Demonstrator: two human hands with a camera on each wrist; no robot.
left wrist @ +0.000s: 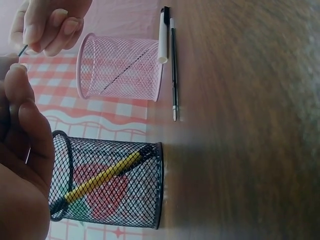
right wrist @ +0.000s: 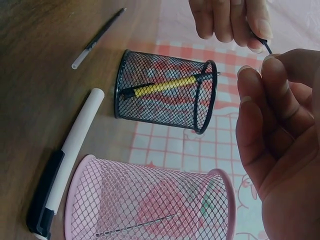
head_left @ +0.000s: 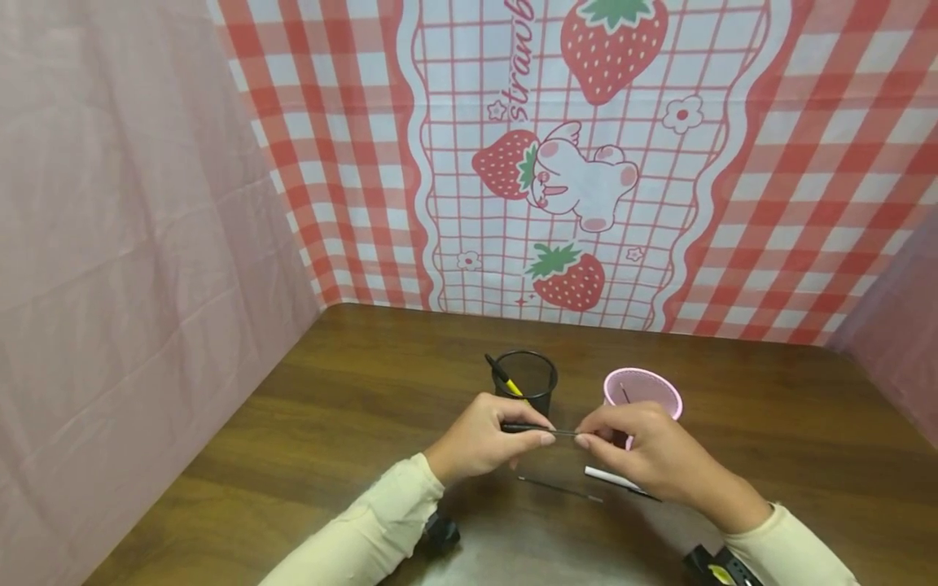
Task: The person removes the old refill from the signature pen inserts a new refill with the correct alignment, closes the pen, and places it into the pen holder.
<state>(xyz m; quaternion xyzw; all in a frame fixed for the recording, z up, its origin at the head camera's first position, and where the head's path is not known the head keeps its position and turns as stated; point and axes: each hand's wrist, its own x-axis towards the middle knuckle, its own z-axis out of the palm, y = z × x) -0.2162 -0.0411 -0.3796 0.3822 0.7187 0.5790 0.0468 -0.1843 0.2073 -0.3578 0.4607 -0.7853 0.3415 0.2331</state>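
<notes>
Here both hands (head_left: 484, 439) (head_left: 655, 454) pinch a slim dark rod (head_left: 564, 433), which bridges the gap between them

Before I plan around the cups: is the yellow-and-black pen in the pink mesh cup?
No, the yellow-and-black pen leans inside the black mesh cup.

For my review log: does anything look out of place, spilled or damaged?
Nothing looks spilled or damaged. A pen refill and a white pen part lie loose on the table, outside the black cup and pink cup, so they look slightly stray. The backdrop cloth looks odd: its lettering runs vertically, as if hung sideways.
</notes>
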